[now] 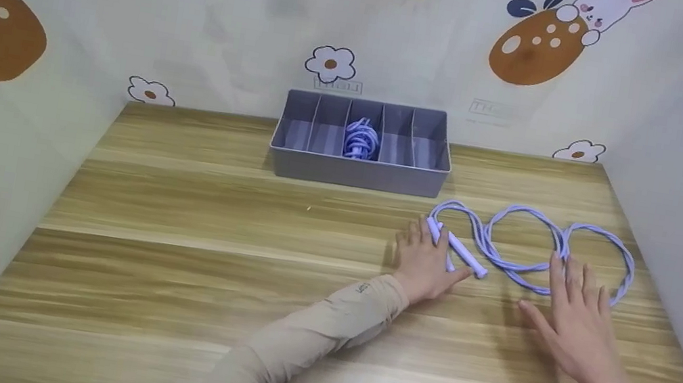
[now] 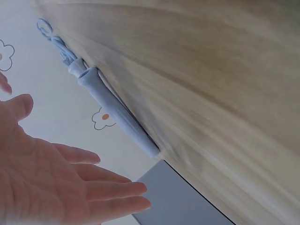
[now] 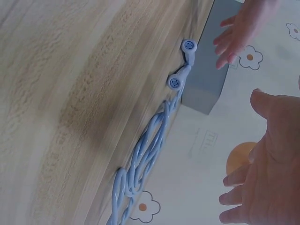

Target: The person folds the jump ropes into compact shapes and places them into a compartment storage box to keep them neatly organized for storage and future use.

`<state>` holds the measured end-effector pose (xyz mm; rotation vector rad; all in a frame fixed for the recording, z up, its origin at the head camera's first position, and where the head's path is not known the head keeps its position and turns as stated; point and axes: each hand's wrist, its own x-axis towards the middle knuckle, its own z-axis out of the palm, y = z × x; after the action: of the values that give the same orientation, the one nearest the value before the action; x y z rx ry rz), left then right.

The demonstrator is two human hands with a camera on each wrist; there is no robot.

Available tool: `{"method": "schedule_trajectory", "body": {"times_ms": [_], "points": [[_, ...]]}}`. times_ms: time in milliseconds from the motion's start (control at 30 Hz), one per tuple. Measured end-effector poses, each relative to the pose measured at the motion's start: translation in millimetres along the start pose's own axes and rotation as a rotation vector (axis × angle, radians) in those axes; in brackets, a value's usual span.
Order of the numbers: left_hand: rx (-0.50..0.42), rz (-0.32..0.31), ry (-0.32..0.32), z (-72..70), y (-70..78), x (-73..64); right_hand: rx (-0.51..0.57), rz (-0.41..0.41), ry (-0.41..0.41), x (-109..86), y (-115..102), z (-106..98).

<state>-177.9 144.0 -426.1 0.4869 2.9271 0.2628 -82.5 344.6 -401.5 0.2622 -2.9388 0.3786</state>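
A light-blue jump rope point(image 1: 528, 209) lies on the table in loose, twisted loops. Its two handles point(image 1: 465, 256) are side by side at the left end of the loops. Above the handles is my left hand point(image 1: 425, 266), its fingers extended; the left wrist view shows a gap between the palm and the handle point(image 2: 117, 110). My right hand point(image 1: 583, 332) hovers with fingers spread over the near edge of the right-hand loops. From the right wrist view, the rope point(image 3: 149, 143) lies below that hand, apart from it, and both handle ends point(image 3: 175, 83) face the camera.
At the back of the wooden table point(image 1: 184, 276) stands a grey box point(image 1: 358, 173) with several compartments. A coiled blue rope point(image 1: 361, 140) sits in its middle compartment. Patterned walls point(image 1: 408, 31) border the table at the back and both sides.
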Motion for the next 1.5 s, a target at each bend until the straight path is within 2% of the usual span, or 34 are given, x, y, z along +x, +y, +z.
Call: {"method": "schedule_trajectory", "body": {"times_ms": [267, 567, 900, 1133, 1300, 1500], "points": [[0.009, -0.031, -0.029, 3.1, 3.2, 8.2, -0.013, -0.013, 0.003, -2.3, 0, 3], [0.101, -0.05, -0.041, 7.2, 12.5, 14.8, -0.01, -0.019, 0.002, -3.8, -2, 5], [0.228, -0.188, -0.048, 11.9, 28.0, 32.6, 0.013, -0.022, -0.012, -4.1, -3, 5], [0.269, -0.261, -0.055, 14.2, 40.8, 35.8, 0.017, -0.011, -0.033, -3.3, -6, 8], [0.304, -0.264, -0.073, 15.0, 47.5, 35.8, 0.019, -0.02, -0.034, -3.1, -7, 8], [0.341, -0.272, -0.08, 14.0, 48.2, 40.8, 0.007, -0.032, -0.035, -1.8, -8, 8]]}}
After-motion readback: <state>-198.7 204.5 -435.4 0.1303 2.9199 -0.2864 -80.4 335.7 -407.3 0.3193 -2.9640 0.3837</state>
